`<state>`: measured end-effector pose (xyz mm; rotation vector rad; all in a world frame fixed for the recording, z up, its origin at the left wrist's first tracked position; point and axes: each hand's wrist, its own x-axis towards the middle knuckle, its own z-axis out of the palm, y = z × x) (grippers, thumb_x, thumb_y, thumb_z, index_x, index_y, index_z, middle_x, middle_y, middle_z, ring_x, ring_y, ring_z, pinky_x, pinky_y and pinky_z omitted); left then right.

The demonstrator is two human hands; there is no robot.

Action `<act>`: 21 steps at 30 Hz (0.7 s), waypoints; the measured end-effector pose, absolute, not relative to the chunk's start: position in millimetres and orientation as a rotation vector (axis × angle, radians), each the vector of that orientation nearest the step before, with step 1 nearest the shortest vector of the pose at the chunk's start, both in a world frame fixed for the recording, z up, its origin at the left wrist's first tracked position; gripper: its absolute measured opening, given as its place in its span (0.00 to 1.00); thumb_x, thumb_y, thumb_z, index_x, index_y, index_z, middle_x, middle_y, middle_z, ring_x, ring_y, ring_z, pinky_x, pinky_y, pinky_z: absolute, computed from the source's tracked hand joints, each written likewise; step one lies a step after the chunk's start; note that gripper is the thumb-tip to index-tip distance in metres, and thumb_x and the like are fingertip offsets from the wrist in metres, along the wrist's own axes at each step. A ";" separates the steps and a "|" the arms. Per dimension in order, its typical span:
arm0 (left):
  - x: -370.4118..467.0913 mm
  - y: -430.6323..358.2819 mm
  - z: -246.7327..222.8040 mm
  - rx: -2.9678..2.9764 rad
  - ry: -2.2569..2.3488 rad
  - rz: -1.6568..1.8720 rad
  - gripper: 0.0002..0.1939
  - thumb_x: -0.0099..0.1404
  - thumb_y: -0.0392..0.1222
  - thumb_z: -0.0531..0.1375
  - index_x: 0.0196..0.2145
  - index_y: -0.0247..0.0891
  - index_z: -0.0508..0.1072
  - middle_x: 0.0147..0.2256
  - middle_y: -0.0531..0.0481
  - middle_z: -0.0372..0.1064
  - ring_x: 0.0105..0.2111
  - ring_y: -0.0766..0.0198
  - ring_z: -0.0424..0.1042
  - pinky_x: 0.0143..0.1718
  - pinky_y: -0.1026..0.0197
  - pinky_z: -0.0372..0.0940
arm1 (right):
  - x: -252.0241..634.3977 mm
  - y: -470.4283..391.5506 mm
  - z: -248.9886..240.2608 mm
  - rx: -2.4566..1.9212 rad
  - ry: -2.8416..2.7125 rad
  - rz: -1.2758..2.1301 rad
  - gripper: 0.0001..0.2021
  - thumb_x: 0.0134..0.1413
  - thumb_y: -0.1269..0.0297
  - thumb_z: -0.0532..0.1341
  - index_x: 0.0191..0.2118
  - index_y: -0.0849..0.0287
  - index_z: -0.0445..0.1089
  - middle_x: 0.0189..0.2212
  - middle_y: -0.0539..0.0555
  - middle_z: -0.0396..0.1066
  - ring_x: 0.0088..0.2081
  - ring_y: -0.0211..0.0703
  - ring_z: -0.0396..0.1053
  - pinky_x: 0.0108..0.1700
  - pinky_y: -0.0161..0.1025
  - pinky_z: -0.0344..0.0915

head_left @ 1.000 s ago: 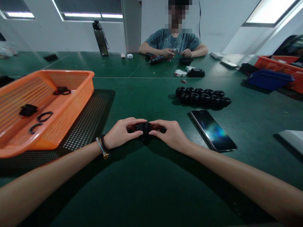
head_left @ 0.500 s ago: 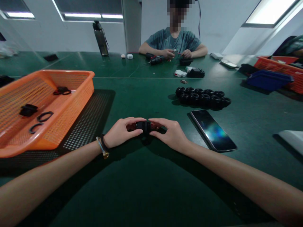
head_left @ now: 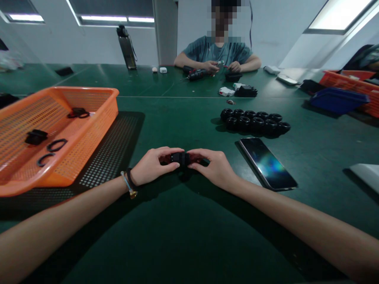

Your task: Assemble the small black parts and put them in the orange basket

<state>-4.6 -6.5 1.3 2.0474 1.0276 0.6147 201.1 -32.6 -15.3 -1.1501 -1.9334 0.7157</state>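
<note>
Between my two hands is a small black part (head_left: 181,158), just above the green table (head_left: 166,221). My left hand (head_left: 154,165) grips its left side between thumb and fingers. The fingers and thumb of my right hand (head_left: 214,167) close on its right side. Dark shadow and the fingertips hide the part's ends. To the left, an orange basket (head_left: 97,138) holds black rings (head_left: 57,145) and a black piece (head_left: 36,137). Several round black parts (head_left: 257,124) stand in rows beyond my right hand.
A phone (head_left: 268,163) lies right of my right hand, with a white object (head_left: 365,175) farther right. Across the table sits a person (head_left: 219,53) behind a power drill (head_left: 197,75). A bottle (head_left: 126,49) and a blue bin (head_left: 339,99) stand farther back.
</note>
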 end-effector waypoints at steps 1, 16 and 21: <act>-4.8 -6.5 1.2 2.050 1.030 0.611 0.23 0.57 0.47 0.58 0.49 0.36 0.72 0.41 0.47 0.72 0.35 0.62 0.71 0.37 0.63 0.67 | 201.0 -32.6 -15.2 -1.155 -1.934 0.715 0.14 0.47 0.75 0.64 0.42 0.58 0.74 0.37 0.52 0.77 0.37 0.41 0.75 0.43 0.41 0.73; -5.6 -6.4 -0.7 2.082 1.024 0.615 0.23 0.57 0.47 0.57 0.50 0.38 0.71 0.42 0.47 0.71 0.37 0.62 0.71 0.38 0.63 0.67 | 201.8 -30.6 -15.9 -1.153 -1.965 0.688 0.13 0.47 0.73 0.65 0.41 0.57 0.75 0.36 0.51 0.78 0.35 0.41 0.75 0.41 0.40 0.73; -6.6 -6.2 -2.1 2.079 1.016 0.629 0.23 0.58 0.47 0.58 0.50 0.37 0.72 0.41 0.46 0.71 0.36 0.62 0.71 0.37 0.63 0.67 | 202.4 -31.4 -14.3 -1.164 -1.994 0.663 0.12 0.48 0.74 0.65 0.41 0.58 0.75 0.36 0.51 0.77 0.35 0.40 0.75 0.40 0.39 0.72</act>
